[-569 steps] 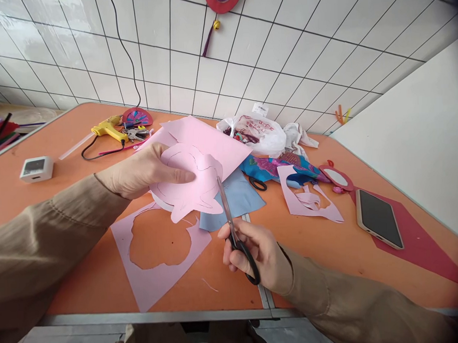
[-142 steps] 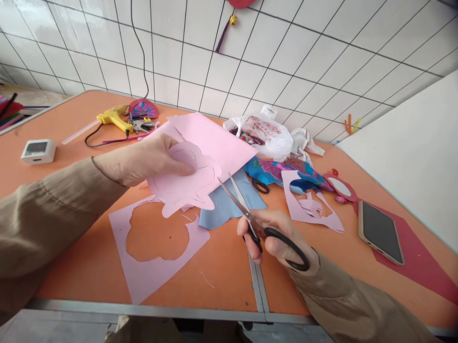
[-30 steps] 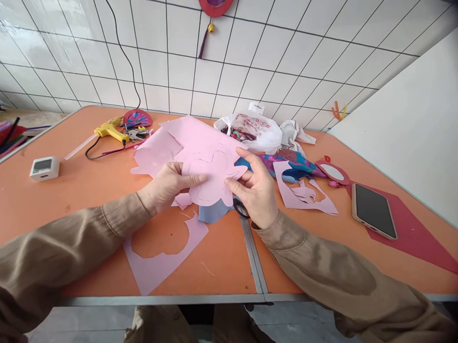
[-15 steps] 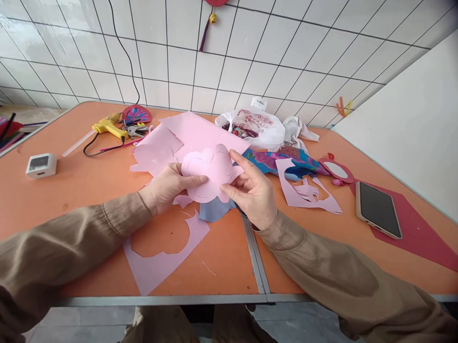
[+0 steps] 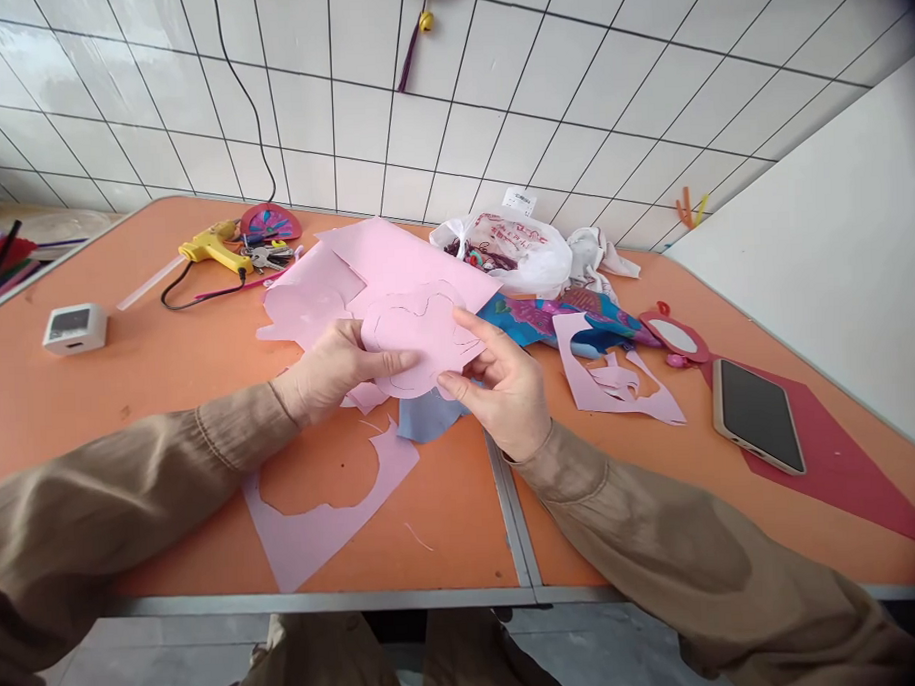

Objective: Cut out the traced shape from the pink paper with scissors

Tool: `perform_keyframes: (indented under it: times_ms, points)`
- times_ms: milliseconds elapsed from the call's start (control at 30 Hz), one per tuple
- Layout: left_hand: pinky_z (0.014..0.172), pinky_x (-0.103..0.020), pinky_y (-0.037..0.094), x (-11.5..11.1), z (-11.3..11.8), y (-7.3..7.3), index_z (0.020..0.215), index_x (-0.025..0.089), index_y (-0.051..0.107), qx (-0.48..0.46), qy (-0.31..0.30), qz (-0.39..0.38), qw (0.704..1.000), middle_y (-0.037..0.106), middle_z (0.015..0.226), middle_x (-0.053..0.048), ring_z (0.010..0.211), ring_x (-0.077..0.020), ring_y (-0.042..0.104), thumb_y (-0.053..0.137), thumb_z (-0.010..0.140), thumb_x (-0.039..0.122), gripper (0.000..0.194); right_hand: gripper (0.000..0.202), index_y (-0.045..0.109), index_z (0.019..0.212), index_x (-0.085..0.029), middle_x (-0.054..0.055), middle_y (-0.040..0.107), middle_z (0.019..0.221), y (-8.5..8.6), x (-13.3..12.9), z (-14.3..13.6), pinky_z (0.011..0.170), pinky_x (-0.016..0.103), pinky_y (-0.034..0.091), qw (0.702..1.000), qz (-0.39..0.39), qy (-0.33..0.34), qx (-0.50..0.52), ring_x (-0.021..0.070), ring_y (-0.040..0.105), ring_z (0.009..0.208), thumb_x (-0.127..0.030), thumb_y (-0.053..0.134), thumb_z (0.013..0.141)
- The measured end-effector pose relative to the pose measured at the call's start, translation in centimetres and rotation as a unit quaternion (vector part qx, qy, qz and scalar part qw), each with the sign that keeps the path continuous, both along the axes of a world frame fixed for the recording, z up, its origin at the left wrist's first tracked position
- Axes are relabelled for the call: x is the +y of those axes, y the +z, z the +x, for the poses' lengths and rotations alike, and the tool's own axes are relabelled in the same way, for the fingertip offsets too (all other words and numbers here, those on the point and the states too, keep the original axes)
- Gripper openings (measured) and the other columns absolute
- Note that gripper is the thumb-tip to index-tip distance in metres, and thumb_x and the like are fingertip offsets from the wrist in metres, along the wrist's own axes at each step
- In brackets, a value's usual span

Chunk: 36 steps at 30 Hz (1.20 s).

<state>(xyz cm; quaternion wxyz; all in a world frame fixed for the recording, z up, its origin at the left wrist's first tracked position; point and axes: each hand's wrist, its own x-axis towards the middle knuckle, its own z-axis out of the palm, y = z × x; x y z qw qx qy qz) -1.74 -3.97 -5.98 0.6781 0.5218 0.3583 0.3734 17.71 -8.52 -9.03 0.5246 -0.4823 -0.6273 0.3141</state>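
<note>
Both hands hold a pink paper cutout [image 5: 419,329] with a wavy rim and dark drawn lines, raised over the table. On its left edge my left hand [image 5: 336,369] pinches it, thumb on top. My right hand [image 5: 504,383] grips the right edge between thumb and fingers. Behind it lie larger sheets of pink paper [image 5: 398,255]. Under the cutout a piece of blue material [image 5: 430,416] shows in part. Nearer me rests a pink paper offcut [image 5: 314,538] with a rounded gap cut from it.
At the left are a yellow glue gun [image 5: 215,248] and a white box-shaped device [image 5: 76,328]. A plastic bag [image 5: 526,256] and patterned blue cloth [image 5: 524,321] lie at the back. Another pink offcut [image 5: 579,379] and a phone [image 5: 758,415] on red sheet [image 5: 844,460] are rightward.
The pink cutout was bowed upward near its right side and now looks flatter, with its drawn outline more visible. Both hands keep their hold in nearly the same place.
</note>
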Motion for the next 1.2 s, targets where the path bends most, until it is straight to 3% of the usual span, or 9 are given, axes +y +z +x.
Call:
perform_keyframes:
  times_ms: [133, 333, 467, 633, 767, 933, 1100, 1200]
  points:
    - [0.071, -0.03, 0.059, 0.3, -0.4, -0.1, 0.086, 0.015, 0.081, 0.018, -0.041, 0.041, 0.998, 0.08, 0.084, -0.008, 0.078, -0.0212, 0.072, 0.093, 0.059, 0.026, 0.032, 0.064, 0.059, 0.135, -0.025, 0.003, 0.067, 0.083, 0.2, 0.0, 0.0, 0.062, 0.04, 0.062, 0.998, -0.031, 0.018, 0.051, 0.0202, 0.063, 0.066, -0.023, 0.074, 0.073]
    - [0.079, -0.036, 0.06, 0.9, -0.8, -0.7, 0.086, 0.013, 0.08, 0.075, -0.054, 0.113, 0.989, 0.08, 0.088, -0.01, 0.086, -0.0255, 0.074, 0.091, 0.06, 0.027, 0.032, 0.065, 0.06, 0.131, -0.024, 0.003, 0.068, 0.085, 0.3, 0.0, 0.0, 0.06, 0.037, 0.059, 0.989, -0.07, 0.049, 0.118, 0.0191, 0.063, 0.067, -0.025, 0.078, 0.069]
    - [0.081, -0.038, 0.06, 0.9, -0.9, -1.0, 0.082, 0.013, 0.079, 0.087, -0.032, 0.182, 0.979, 0.08, 0.087, -0.01, 0.089, -0.0269, 0.074, 0.086, 0.068, 0.028, 0.021, 0.059, 0.064, 0.125, -0.024, 0.005, 0.071, 0.097, -0.2, 0.0, 0.2, 0.061, 0.035, 0.057, 0.982, -0.068, 0.084, 0.154, 0.0201, 0.064, 0.074, -0.036, 0.083, 0.071]
    - [0.074, -0.033, 0.059, 1.0, -1.0, -0.6, 0.077, 0.016, 0.079, 0.123, -0.018, 0.276, 0.953, 0.08, 0.081, -0.006, 0.082, -0.0242, 0.074, 0.081, 0.071, 0.026, 0.012, 0.05, 0.066, 0.121, -0.026, -0.001, 0.064, 0.071, -0.3, 0.1, 0.1, 0.068, 0.036, 0.054, 0.974, -0.057, 0.074, 0.205, 0.0187, 0.061, 0.07, -0.053, 0.075, 0.08]
    - [0.072, -0.028, 0.058, 1.0, -1.2, -0.1, 0.083, 0.019, 0.081, 0.135, -0.039, 0.36, 0.922, 0.08, 0.084, -0.003, 0.081, -0.0205, 0.074, 0.077, 0.076, 0.026, 0.01, 0.046, 0.069, 0.11, -0.025, 0.001, 0.071, 0.082, -0.1, 0.4, 0.0, 0.077, 0.039, 0.055, 0.968, -0.056, 0.067, 0.235, 0.021, 0.066, 0.081, -0.048, 0.083, 0.073]
    - [0.073, -0.029, 0.059, 1.2, -1.8, 0.3, 0.086, 0.021, 0.082, 0.159, -0.065, 0.471, 0.865, 0.078, 0.111, -0.01, 0.088, -0.0209, 0.074, 0.07, 0.085, 0.025, 0.013, 0.016, 0.073, 0.078, -0.023, 0.002, 0.072, 0.083, 0.0, 0.4, 0.4, 0.072, 0.035, 0.054, 0.98, 0.005, 0.097, 0.175, 0.0189, 0.065, 0.078, -0.034, 0.083, 0.075]
    - [0.093, -0.044, 0.056, 1.9, -2.4, 0.1, 0.094, 0.023, 0.081, 0.144, -0.014, 0.618, 0.773, 0.073, 0.125, -0.016, 0.112, -0.0305, 0.068, 0.08, 0.077, 0.043, 0.026, 0.003, 0.075, 0.082, -0.024, 0.005, 0.071, 0.096, 0.3, 0.1, 0.9, 0.086, 0.039, 0.053, 0.975, 0.175, 0.124, 0.064, 0.0215, 0.067, 0.093, -0.027, 0.077, 0.082]
    - [0.102, -0.048, 0.051, 2.1, -2.5, -0.1, 0.095, 0.023, 0.08, 0.151, 0.024, 0.668, 0.728, 0.067, 0.135, -0.014, 0.128, -0.0307, 0.06, 0.075, 0.084, 0.039, 0.02, 0.002, 0.075, 0.086, -0.025, 0.007, 0.071, 0.099, 0.5, -0.1, 0.9, 0.087, 0.04, 0.053, 0.967, 0.224, 0.118, 0.006, 0.0223, 0.068, 0.094, -0.025, 0.076, 0.084]
